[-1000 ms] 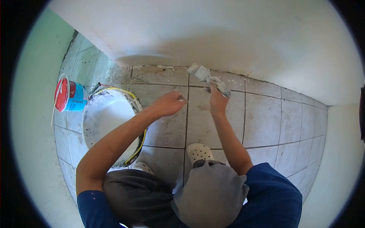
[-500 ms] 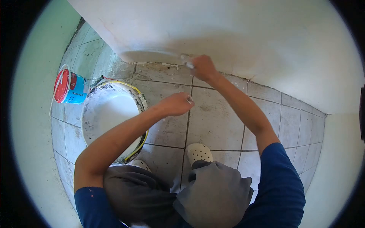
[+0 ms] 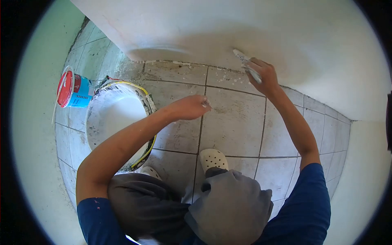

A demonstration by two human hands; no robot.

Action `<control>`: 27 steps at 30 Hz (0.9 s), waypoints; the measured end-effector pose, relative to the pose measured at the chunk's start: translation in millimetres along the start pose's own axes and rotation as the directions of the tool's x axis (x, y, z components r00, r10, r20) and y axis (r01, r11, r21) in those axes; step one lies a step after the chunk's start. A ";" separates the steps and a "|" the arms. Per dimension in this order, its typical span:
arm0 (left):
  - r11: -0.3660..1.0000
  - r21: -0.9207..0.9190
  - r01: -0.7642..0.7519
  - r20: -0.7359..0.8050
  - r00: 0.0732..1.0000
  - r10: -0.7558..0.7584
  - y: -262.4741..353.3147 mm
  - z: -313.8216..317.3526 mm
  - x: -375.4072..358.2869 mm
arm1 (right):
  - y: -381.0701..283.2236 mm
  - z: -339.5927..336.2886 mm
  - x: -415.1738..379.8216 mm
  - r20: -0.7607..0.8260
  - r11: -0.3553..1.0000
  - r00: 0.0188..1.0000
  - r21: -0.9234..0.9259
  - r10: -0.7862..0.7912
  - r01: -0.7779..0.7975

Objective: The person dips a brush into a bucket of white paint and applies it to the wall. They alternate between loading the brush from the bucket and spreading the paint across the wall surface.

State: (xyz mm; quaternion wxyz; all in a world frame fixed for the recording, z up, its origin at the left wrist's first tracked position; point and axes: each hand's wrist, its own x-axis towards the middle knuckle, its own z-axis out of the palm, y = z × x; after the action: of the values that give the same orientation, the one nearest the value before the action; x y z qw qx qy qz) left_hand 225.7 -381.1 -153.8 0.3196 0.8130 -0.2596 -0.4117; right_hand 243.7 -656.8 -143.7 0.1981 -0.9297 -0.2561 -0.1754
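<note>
My right hand (image 3: 263,75) is closed on a white-smeared tool (image 3: 241,56), probably a brush or scraper, held against or close to the lower part of the white wall (image 3: 196,24). Over the floor near the big bucket, my left hand (image 3: 192,108) is closed, with something small and whitish at its fingertips that I cannot make out. The large round bucket (image 3: 92,122), with a yellow rim strip, holds white liquid (image 3: 122,116). Its blurred, streaky wet patch aside, the wall looks smooth above the floor edge.
A blue and red tub (image 3: 81,92) lies tilted at the left, beside the large bucket. Grey floor tiles (image 3: 232,118) carry white spatters. My feet wear pale clogs (image 3: 213,159). A greenish wall (image 3: 36,143) rises at the left.
My right hand has moved to the right along the wall's base with the tool, which now shows more fully. My left hand has shifted slightly up and right.
</note>
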 end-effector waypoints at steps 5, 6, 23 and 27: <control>0.996 -0.013 0.091 -0.060 0.994 -0.092 -9.9 -1.5 -3.1 | -21.5 -9.8 -34.1 0.051 0.985 0.988 -0.083 -0.144 0.148; 0.994 -0.042 0.103 -0.043 0.994 -0.105 -12.9 -0.3 -0.8 | -9.3 3.2 -37.8 0.088 0.978 0.985 -0.136 -0.146 0.157; 0.993 -0.106 0.050 0.028 0.998 -0.048 22.1 9.1 6.3 | 62.9 41.5 -73.6 0.211 0.975 0.977 -0.222 0.033 0.015; 0.986 -0.106 0.129 -0.012 0.991 -0.131 4.4 8.3 -5.3 | 50.3 -8.0 -72.3 0.152 0.992 0.988 -0.130 0.031 -0.012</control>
State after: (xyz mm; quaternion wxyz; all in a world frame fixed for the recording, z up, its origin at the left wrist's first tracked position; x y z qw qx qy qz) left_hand 215.2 -382.9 -151.7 0.3369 0.8140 -0.1807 -0.4372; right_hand 211.0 -729.7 -181.8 0.1195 -0.9540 -0.2487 -0.1173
